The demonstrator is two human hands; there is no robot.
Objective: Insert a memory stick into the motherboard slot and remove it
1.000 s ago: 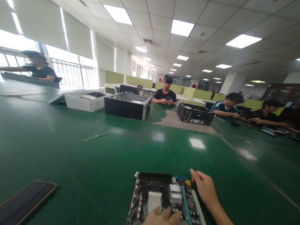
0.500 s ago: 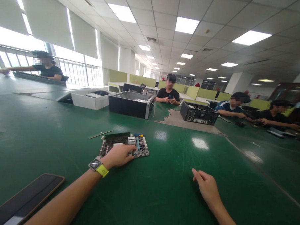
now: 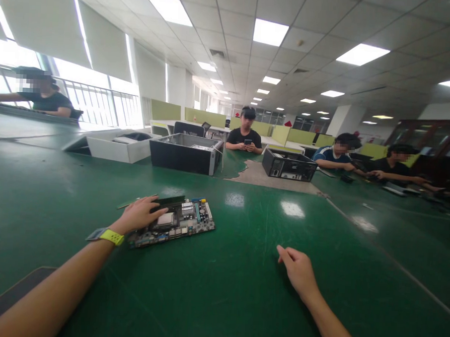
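While the green table (image 3: pixel 242 288) spreads wide and bare around both arms, its far part carries a black computer case (image 3: pixel 184 159), a white case (image 3: pixel 117 148) and a smaller black case (image 3: pixel 290 170). Nearer, the motherboard (image 3: pixel 181 221) lies flat with open surface on every side. Resting on its left end, the left hand (image 3: pixel 137 214) has fingers loosely spread, gripping nothing. Well apart, the right hand (image 3: pixel 297 268) lies relaxed and empty on the table. No writing is readable.

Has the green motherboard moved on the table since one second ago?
Yes. The green motherboard has been slid away from the person, toward the black open computer case, under the left hand; the right hand lies apart.
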